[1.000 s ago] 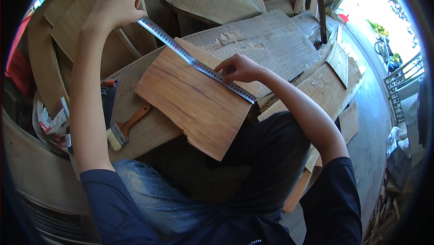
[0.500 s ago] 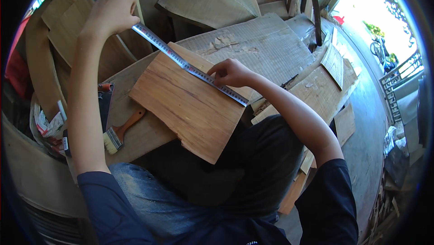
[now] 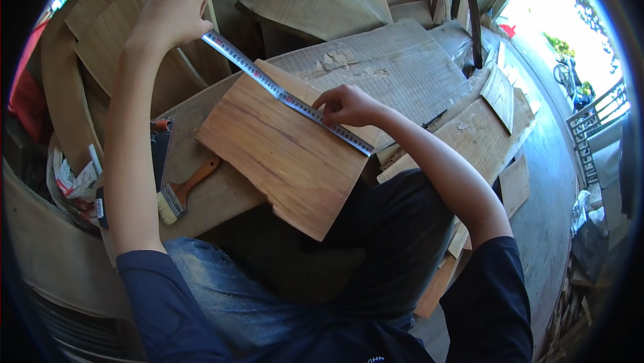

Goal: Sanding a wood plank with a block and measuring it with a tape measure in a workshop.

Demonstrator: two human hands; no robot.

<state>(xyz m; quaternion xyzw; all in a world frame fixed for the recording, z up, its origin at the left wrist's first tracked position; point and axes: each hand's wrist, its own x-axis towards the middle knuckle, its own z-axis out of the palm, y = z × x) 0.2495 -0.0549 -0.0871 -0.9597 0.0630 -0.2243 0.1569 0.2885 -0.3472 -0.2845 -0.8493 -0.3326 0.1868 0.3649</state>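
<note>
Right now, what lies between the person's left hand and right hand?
In the head view, a tape measure runs between the left hand and the right hand, its stretch nearer the right hand passing over the wooden board.

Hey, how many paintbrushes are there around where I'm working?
1. The paintbrush lies on the wooden surface, between your left forearm and the reddish-brown board. Others may be hidden under the board or behind your arms.
</note>
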